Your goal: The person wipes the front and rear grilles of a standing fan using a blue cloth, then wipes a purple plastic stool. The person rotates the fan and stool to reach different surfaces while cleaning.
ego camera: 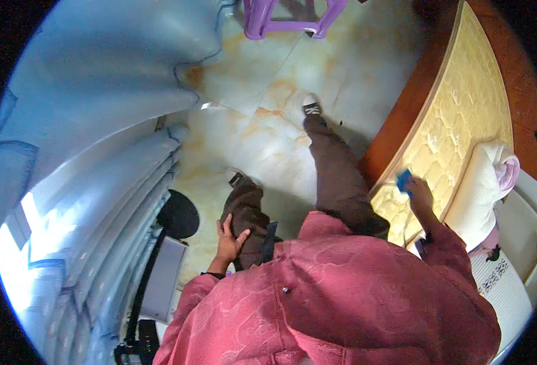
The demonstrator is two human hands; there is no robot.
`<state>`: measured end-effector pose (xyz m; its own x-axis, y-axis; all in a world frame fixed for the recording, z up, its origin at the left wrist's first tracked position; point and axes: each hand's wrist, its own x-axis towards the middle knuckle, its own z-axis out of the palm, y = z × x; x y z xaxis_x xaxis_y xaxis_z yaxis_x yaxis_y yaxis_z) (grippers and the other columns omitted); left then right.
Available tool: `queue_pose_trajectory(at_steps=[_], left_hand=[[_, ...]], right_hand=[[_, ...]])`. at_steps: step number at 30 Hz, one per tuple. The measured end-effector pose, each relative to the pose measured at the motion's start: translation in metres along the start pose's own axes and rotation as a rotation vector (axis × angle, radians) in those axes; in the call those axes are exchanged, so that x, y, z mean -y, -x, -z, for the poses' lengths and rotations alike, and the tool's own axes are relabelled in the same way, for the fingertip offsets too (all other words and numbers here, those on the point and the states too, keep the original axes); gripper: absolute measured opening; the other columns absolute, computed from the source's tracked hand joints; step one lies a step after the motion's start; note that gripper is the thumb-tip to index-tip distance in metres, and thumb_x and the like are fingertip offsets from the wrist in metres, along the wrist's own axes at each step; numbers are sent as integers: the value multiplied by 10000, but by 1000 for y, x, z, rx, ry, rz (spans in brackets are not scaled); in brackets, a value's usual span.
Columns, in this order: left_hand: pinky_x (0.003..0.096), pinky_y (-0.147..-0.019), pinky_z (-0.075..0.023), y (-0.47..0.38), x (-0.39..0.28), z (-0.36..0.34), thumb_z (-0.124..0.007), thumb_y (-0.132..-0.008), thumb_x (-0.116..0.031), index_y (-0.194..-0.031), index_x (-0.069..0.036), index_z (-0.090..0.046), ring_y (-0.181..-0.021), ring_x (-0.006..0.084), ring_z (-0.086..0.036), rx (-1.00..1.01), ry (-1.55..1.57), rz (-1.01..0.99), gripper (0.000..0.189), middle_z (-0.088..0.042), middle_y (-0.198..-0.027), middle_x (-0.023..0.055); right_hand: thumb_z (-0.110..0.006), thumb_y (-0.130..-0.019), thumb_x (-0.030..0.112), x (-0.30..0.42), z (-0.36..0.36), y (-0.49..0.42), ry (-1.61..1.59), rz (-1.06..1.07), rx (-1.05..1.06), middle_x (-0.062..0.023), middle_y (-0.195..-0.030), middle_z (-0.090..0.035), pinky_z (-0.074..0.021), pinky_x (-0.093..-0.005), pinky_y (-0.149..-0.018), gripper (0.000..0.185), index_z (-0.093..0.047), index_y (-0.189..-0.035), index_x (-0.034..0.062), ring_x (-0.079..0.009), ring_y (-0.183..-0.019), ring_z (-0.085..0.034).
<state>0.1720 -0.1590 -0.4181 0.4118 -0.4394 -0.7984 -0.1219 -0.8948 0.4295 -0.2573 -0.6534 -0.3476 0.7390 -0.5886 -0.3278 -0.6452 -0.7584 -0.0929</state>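
Note:
My right hand (420,200) grips a small blue object (404,179), perhaps a sponge or folded cloth; blur hides its details. It is at the near end of a yellow quilted mattress (464,98), close to the piped edge; whether it touches the fabric I cannot tell. My left hand (230,241) rests on my left trouser leg (245,205) around the knee, fingers spread and holding nothing. Right of my right hand, a rolled cream blanket or quilt (476,191) with a pinkish-lilac fold at its end lies on the mattress.
A reddish-brown wooden bed frame (403,116) borders the mattress. Pale blue curtains (113,68) hang at left. Beside them stand a black round disc (178,214) and a grey panel (163,278). A purple plastic stool (291,25) stands ahead on the marbled tile floor (250,91).

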Motion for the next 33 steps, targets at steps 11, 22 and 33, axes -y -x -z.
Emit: queue_pose_trajectory(at_steps=[11,22,33], left_hand=[[418,-1069,-382,45,-53,-10,-509,-995,-356,-1425,-42,-386,-1296,379,-430,-36,456,296,547,-411,-1425,204],[415,-1034,-413,-41,-276,13,-486,-988,-325,-1360,-30,-446,-1223,360,-500,-109,263,345,477,-502,-1322,201],[412,-999,-444,-170,-320,113,-462,-981,-295,-1294,-19,-505,-1149,341,-570,222,-404,8,420,-594,-1218,198]], right_hand=[[-542,-921,309,-195,111,42,-160,-899,1064,-221,-1157,-654,-505,-387,-914,395,-645,-1183,31,-287,-1060,-648],[-600,-883,209,-97,-57,-352,-352,234,-403,-123,-1097,-675,-502,-381,-846,297,-649,-1154,97,-232,-959,-638],[-498,-959,155,-308,147,-480,-952,-128,-278,-88,-1227,-621,-423,-372,-1002,329,-602,-1264,87,-251,-1132,-554]])
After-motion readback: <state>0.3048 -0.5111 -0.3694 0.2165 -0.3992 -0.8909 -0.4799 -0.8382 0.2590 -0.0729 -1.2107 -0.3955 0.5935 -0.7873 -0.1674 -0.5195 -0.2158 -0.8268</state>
